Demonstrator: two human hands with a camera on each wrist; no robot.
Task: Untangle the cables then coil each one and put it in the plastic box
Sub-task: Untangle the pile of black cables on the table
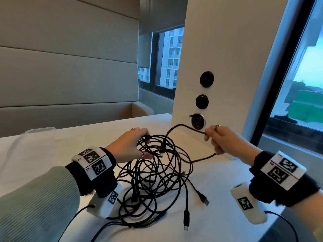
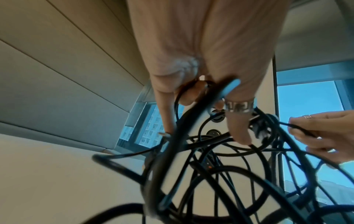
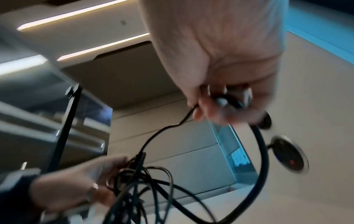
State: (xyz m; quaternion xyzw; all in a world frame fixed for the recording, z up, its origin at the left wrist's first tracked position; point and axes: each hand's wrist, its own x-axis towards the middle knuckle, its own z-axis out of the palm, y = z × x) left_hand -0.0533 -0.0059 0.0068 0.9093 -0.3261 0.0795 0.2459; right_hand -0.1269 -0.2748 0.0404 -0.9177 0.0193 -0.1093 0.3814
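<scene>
A tangle of black cables [image 1: 155, 180] lies on the white table [image 1: 43, 154], its top loops lifted. My left hand [image 1: 139, 145] grips those upper loops; the left wrist view shows its fingers [image 2: 237, 130] curled round several strands [image 2: 191, 151]. My right hand [image 1: 215, 142] holds a single black cable [image 1: 185, 127] pulled out to the right of the pile, with both ends of the loop running back into the tangle. In the right wrist view the fingers [image 3: 216, 109] pinch that cable [image 3: 262, 151]. Loose USB plugs [image 1: 204, 199] lie at the front. The clear plastic box [image 1: 40, 132] stands at the far left.
A white pillar [image 1: 218, 67] with three round sockets [image 1: 198, 120] stands right behind the cables. Windows lie behind and to the right. A padded bench wall runs along the left. The table edge falls away at the lower right.
</scene>
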